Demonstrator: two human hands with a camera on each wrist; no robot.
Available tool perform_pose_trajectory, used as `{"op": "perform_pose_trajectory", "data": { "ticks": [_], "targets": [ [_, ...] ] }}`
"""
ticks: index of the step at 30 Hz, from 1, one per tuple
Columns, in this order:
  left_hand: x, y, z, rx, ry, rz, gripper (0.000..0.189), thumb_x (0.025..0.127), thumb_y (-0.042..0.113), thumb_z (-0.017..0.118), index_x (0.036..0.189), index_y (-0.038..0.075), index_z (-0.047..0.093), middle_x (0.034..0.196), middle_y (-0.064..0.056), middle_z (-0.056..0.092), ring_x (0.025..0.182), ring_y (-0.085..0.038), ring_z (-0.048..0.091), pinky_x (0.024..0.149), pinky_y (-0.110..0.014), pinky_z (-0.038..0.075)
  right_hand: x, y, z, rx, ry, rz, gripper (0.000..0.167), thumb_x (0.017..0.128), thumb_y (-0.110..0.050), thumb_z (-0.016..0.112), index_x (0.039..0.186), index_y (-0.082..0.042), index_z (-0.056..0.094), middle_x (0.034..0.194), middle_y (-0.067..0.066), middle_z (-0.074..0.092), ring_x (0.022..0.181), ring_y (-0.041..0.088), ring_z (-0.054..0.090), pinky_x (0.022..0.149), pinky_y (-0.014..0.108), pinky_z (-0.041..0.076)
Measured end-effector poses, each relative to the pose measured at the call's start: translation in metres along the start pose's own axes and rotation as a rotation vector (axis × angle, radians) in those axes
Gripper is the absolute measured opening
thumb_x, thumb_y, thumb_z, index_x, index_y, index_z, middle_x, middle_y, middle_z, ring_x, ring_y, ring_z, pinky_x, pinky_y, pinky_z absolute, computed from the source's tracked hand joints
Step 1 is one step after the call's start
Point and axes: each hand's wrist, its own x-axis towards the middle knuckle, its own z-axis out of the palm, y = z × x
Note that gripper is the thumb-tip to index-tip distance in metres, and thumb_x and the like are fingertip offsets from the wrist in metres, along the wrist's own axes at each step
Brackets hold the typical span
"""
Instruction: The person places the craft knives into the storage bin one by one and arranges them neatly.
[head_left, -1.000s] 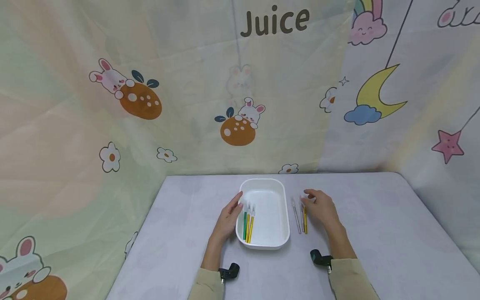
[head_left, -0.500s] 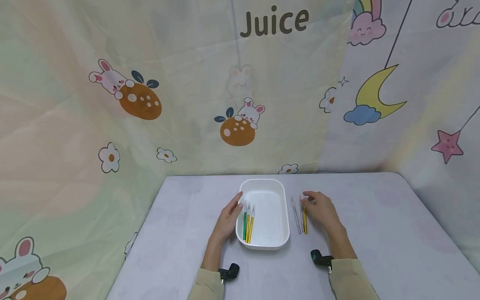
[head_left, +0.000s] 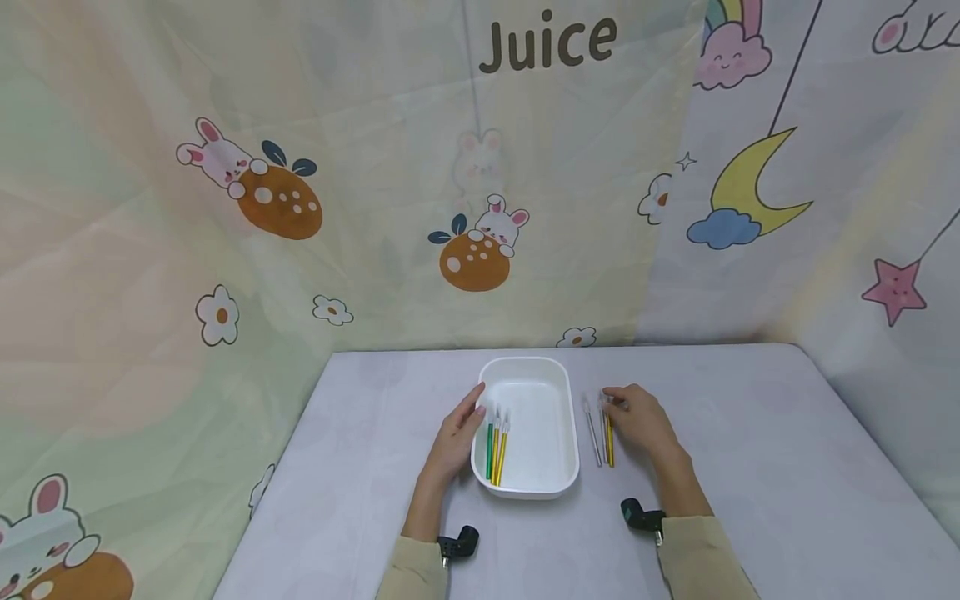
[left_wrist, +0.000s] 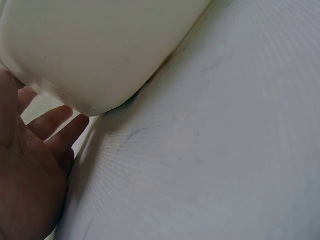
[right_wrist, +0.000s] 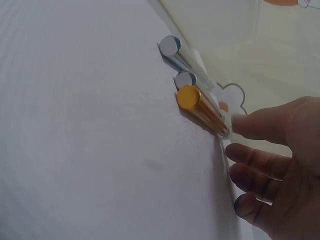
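My left hand [head_left: 452, 437] rests against the left side of a white plastic tray [head_left: 551, 487], thumb at the rim. In the left wrist view, its fingers [left_wrist: 55, 122] touch the tray's outer corner. One green pen [head_left: 491, 452] and two yellow pens [head_left: 502, 454] with clear caps lie inside. Right of the tray, two silver pens [head_left: 593, 437] and a gold pen [head_left: 611, 446] lie on the table. My right hand [head_left: 643, 422] is at the gold pen's far end. A gap shows between its thumb and fingers in the right wrist view [right_wrist: 295, 160].
The table [head_left: 750, 450] has a pale cloth. Behind it hangs a printed cloth backdrop [head_left: 390, 167] with rabbits, a moon and a star. Black cameras [head_left: 459, 544] sit on both wrists, beside beige sleeves [head_left: 705, 554].
My right hand has come slightly down over the far ends of the pens, and its thumb and fingertips are closer together. The left hand and the tray have stayed put.
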Motion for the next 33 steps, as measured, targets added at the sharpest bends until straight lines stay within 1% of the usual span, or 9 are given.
{"op": "perform_pose_trajectory", "data": {
  "ticks": [2, 5, 7, 13, 20, 23, 28, 33],
  "targets": [
    [0.0002, 0.0002, 0.0001, 0.0, 0.001, 0.003, 0.047, 0.111, 0.029, 0.05, 0.158, 0.032, 0.045, 0.168, 0.009, 0.036, 0.159, -0.019, 0.027, 0.13, -0.049, 0.023, 0.0006, -0.0004, -0.0004, -0.012, 0.0, 0.003, 0.04, 0.103, -0.019, 0.063, 0.139, -0.001, 0.063, 0.125, 0.024, 0.066, 0.111, 0.039, 0.064, 0.094, 0.058, 0.055],
    [0.0006, 0.0008, 0.0003, 0.006, 0.005, -0.008, 0.046, 0.111, 0.031, 0.05, 0.156, 0.038, 0.047, 0.167, 0.012, 0.037, 0.159, -0.016, 0.028, 0.13, -0.047, 0.023, 0.0009, -0.0014, -0.001, -0.016, 0.002, 0.013, 0.04, 0.103, -0.018, 0.064, 0.139, -0.002, 0.064, 0.124, 0.025, 0.066, 0.112, 0.04, 0.065, 0.095, 0.059, 0.055],
    [0.0005, 0.0011, 0.0004, 0.014, 0.008, -0.01, 0.045, 0.111, 0.032, 0.05, 0.155, 0.039, 0.047, 0.167, 0.013, 0.037, 0.158, -0.016, 0.029, 0.13, -0.047, 0.024, 0.0006, -0.0021, -0.001, -0.018, 0.005, 0.017, 0.04, 0.103, -0.017, 0.064, 0.139, -0.002, 0.063, 0.124, 0.025, 0.066, 0.112, 0.041, 0.064, 0.094, 0.059, 0.055],
    [0.0006, 0.0001, 0.0003, 0.024, 0.008, 0.002, 0.048, 0.11, 0.031, 0.051, 0.158, 0.032, 0.045, 0.167, 0.012, 0.037, 0.158, -0.015, 0.029, 0.13, -0.047, 0.025, -0.0004, -0.0036, 0.0006, -0.025, 0.015, 0.033, 0.041, 0.102, -0.015, 0.064, 0.141, -0.003, 0.062, 0.127, 0.026, 0.064, 0.115, 0.042, 0.064, 0.097, 0.06, 0.054],
    [0.0008, -0.0013, 0.0003, 0.035, 0.015, 0.011, 0.047, 0.11, 0.033, 0.052, 0.157, 0.036, 0.046, 0.167, 0.012, 0.037, 0.158, -0.016, 0.03, 0.129, -0.048, 0.027, 0.0009, -0.0025, 0.0004, -0.029, 0.011, 0.024, 0.038, 0.099, -0.012, 0.063, 0.135, 0.0, 0.066, 0.127, 0.026, 0.064, 0.118, 0.044, 0.063, 0.098, 0.061, 0.054],
    [0.0009, -0.0016, 0.0004, 0.031, 0.014, 0.004, 0.048, 0.11, 0.033, 0.052, 0.157, 0.035, 0.046, 0.167, 0.013, 0.037, 0.158, -0.015, 0.03, 0.129, -0.047, 0.027, 0.0013, -0.0018, 0.001, -0.027, 0.002, 0.025, 0.04, 0.098, -0.011, 0.063, 0.135, 0.002, 0.065, 0.129, 0.028, 0.063, 0.12, 0.046, 0.062, 0.099, 0.062, 0.053],
    [0.0012, -0.0031, 0.0006, 0.026, 0.011, -0.002, 0.048, 0.11, 0.032, 0.051, 0.158, 0.032, 0.045, 0.167, 0.011, 0.037, 0.158, -0.018, 0.03, 0.129, -0.049, 0.026, 0.0012, -0.0013, 0.0039, -0.023, 0.002, 0.049, 0.041, 0.097, -0.011, 0.064, 0.136, 0.003, 0.065, 0.132, 0.03, 0.062, 0.123, 0.047, 0.06, 0.101, 0.063, 0.052],
    [0.0012, -0.0034, 0.0006, 0.014, 0.009, 0.002, 0.049, 0.11, 0.031, 0.051, 0.159, 0.029, 0.044, 0.167, 0.011, 0.036, 0.158, -0.018, 0.029, 0.129, -0.048, 0.026, 0.0015, -0.0036, 0.0033, -0.023, 0.006, 0.07, 0.043, 0.096, -0.009, 0.063, 0.137, 0.002, 0.065, 0.138, 0.03, 0.061, 0.133, 0.05, 0.055, 0.108, 0.065, 0.048]
  ]
}}
